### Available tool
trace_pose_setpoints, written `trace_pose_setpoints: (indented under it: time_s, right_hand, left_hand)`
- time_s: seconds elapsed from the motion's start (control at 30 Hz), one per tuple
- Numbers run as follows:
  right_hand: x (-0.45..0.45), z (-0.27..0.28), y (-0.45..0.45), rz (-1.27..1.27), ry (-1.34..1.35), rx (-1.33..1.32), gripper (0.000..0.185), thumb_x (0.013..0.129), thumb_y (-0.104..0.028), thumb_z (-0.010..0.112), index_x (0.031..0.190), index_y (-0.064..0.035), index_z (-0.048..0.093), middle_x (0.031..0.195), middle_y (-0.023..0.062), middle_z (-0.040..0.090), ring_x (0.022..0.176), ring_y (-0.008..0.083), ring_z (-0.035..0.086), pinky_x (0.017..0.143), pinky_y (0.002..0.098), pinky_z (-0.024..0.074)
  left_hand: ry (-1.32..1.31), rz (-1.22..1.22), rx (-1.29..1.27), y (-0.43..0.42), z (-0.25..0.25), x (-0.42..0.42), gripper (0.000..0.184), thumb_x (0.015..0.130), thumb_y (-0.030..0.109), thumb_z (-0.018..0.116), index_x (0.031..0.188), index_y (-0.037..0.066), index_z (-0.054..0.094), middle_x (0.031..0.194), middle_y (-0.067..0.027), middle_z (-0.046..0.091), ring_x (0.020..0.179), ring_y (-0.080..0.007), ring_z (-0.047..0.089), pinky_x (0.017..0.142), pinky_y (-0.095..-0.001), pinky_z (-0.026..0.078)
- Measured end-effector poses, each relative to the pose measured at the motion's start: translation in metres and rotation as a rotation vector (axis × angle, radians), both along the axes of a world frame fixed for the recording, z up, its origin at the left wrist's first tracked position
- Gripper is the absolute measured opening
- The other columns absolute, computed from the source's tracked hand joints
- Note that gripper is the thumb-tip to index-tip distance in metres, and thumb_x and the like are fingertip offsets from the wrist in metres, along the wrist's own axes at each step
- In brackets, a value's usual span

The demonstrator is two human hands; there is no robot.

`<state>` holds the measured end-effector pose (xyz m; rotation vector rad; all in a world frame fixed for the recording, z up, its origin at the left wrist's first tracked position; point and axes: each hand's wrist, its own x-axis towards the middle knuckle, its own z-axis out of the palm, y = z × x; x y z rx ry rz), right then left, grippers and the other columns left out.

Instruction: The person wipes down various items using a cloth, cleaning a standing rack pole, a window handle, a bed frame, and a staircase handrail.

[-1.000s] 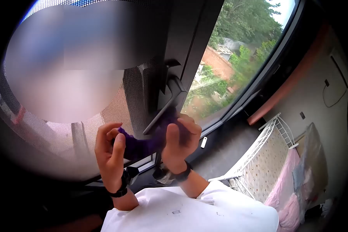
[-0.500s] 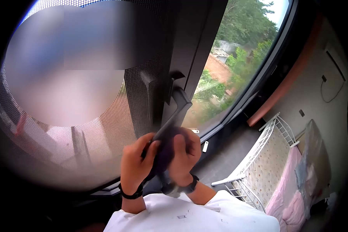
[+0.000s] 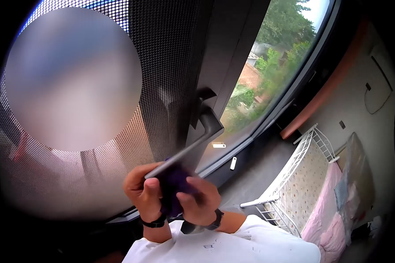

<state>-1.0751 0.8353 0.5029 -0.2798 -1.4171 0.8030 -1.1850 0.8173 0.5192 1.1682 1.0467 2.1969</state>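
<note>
A dark lever-style window handle (image 3: 193, 147) slants down from the window frame toward me. My left hand (image 3: 145, 193) is closed around its lower end, with the thumb below the lever and the fingers above and behind it. A dark purple cloth (image 3: 174, 186) is bunched against the lever between my hands, some of it showing behind the lever. My right hand (image 3: 200, 201) grips the cloth from the right; its fingers are blurred and partly hidden. Each wrist has a dark band.
A mesh screen (image 3: 166, 65) fills the left, with a blurred-out area over it. Right of the frame, trees and roofs show through the glass (image 3: 267, 74). On the room side stand a white metal bed (image 3: 294, 188) and pink bedding (image 3: 327, 219) beside a plastic-wrapped panel (image 3: 357, 188).
Both hands have moved down and a little to the left, toward the handle's lower end. The cloth has come down with them, and more of the lever shows bare.
</note>
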Motion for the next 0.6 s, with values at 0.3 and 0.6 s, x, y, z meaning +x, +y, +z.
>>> trace_pose_setpoints:
  time_s: [0.3,0.6]
  right_hand:
    - [0.011,0.031,0.024,0.302,-0.137,0.335,0.04,0.075,-0.002,0.071,0.114,-0.0039,0.06,0.105,0.0167,0.065,0.098,0.0395,0.064,0.08,0.0412,0.0549]
    - [0.009,0.018,0.027,0.087,-0.099,0.362,0.041,0.07,0.006,0.071,0.108,-0.0012,0.06,0.101,0.0199,0.065,0.092,0.0428,0.065,0.076,0.0434,0.0552]
  left_hand:
    - [-0.02,0.247,0.023,0.0,0.036,0.008,0.056,0.089,0.05,0.061,0.096,-0.006,0.065,0.08,-0.0097,0.068,0.07,-0.0113,0.063,0.065,-0.0207,0.049]
    - [-0.155,0.223,0.164,0.008,0.008,0.012,0.044,0.094,0.038,0.059,0.099,-0.006,0.064,0.075,-0.0064,0.065,0.058,-0.0048,0.051,0.052,-0.0174,0.039]
